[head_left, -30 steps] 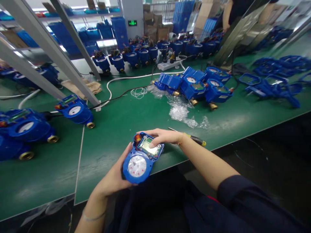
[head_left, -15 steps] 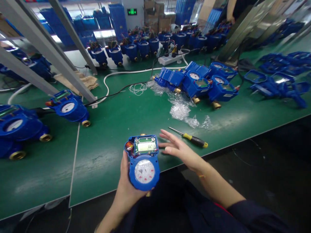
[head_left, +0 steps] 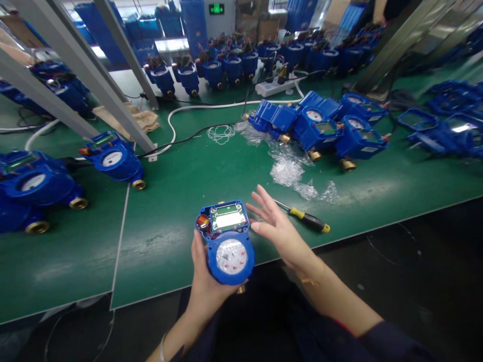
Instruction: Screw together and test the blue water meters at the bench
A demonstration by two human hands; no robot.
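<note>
A blue water meter (head_left: 231, 275) with a round white dial and an uncovered circuit board and display (head_left: 228, 217) is held up at the table's front edge. My left hand (head_left: 206, 281) is wrapped round its left side and underside. Just to the meter's right, my right hand (head_left: 273, 223) is raised with fingers spread, holding nothing. Behind that hand lies a screwdriver (head_left: 307, 218) with a yellow and black handle, part of its shaft near the fingers. The meter's brass ends show only partly.
Several blue meters (head_left: 315, 128) lie at the right behind crumpled clear plastic (head_left: 287, 168). More meters (head_left: 113, 158) stand at left and along the back. Blue frame-like covers (head_left: 449, 133) are piled far right. Grey posts (head_left: 124, 55), a white cable (head_left: 211, 105) and a power strip (head_left: 269, 88) stand beyond.
The display showed dark digits and now looks blank. My right hand has tilted upward, fingers still spread. The whole view has shifted slightly; my left hand keeps its hold on the meter.
</note>
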